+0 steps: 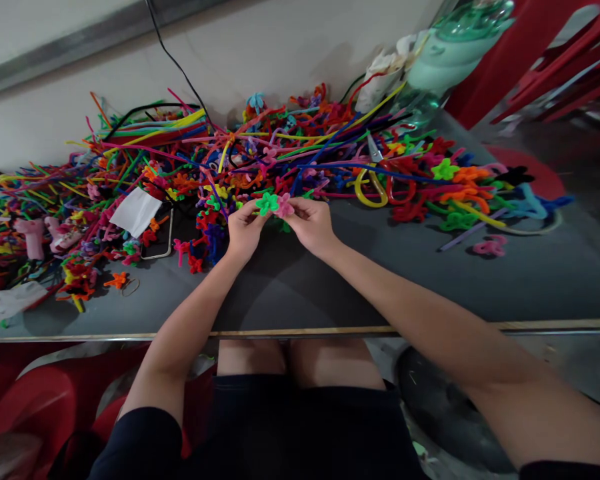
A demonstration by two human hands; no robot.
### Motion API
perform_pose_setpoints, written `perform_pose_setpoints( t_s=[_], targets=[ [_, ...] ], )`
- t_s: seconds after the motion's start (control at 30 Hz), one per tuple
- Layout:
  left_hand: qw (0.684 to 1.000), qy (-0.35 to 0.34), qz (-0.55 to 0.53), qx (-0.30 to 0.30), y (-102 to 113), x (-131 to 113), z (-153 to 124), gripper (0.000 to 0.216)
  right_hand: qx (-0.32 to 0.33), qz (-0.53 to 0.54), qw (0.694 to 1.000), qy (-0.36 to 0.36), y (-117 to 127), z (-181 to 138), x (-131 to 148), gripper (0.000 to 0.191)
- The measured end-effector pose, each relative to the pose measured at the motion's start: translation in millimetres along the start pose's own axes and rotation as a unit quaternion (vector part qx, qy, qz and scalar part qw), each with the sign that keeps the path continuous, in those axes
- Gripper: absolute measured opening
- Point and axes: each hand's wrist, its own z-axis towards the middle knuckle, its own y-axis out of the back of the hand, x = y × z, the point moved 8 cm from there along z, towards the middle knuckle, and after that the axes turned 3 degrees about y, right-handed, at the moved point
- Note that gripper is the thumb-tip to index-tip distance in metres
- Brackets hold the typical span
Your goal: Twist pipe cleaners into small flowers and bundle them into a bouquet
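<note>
Over the dark table, my two hands meet in front of a heap of pipe cleaners [180, 143]. My left hand [245, 230] pinches a green pipe-cleaner flower [267, 203]. Between the fingertips of my right hand [313, 227] is a pink pipe-cleaner flower [285, 205]. The two flowers touch side by side; whether they are joined I cannot tell. Their stems, if any, are hidden by my fingers. Just behind my hands lie more twisted flowers and loose stems in many colours.
Scissors [373, 183] with yellow and red handles lie right of the heap. A green plastic bottle [445, 60] stands at the back right. A phone [159, 235] and white paper [137, 211] lie at left. Along the front runs the table edge [300, 331].
</note>
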Motion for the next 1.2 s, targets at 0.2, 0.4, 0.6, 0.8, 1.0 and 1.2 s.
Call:
perform_pose_setpoints(
  t_s=[0.2,0.4,0.6,0.8,1.0,1.2],
  targets=[
    [0.984,-0.07,0.161,0.015,1.7,-17.5,-3.0,0.017,-0.039,-0.114,0.992,0.047,12.3,-3.3,24.9,0.037],
    [0.888,-0.196,0.411,0.063,-9.7,-53.9,-16.5,0.017,-0.059,-0.012,0.998,0.033,18.1,1.1,10.0,0.04],
    [0.922,-0.199,0.328,0.058,-11.7,-62.4,-19.7,0.028,0.02,-0.011,0.999,0.025,1.8,1.3,5.3,0.047],
    [0.946,-0.163,0.273,0.062,-8.9,-52.0,-15.9,0.032,0.015,-0.109,0.991,0.08,3.1,-2.2,23.7,0.036],
    [0.933,-0.175,0.313,0.0,-5.3,-51.9,-11.6,0.022,0.029,-0.175,0.979,0.104,-1.8,-3.7,27.8,0.023],
    [0.986,-0.033,0.155,-0.047,8.9,-23.6,-7.3,0.018,0.003,-0.145,0.987,0.065,5.5,-5.8,30.0,0.021]
  ],
)
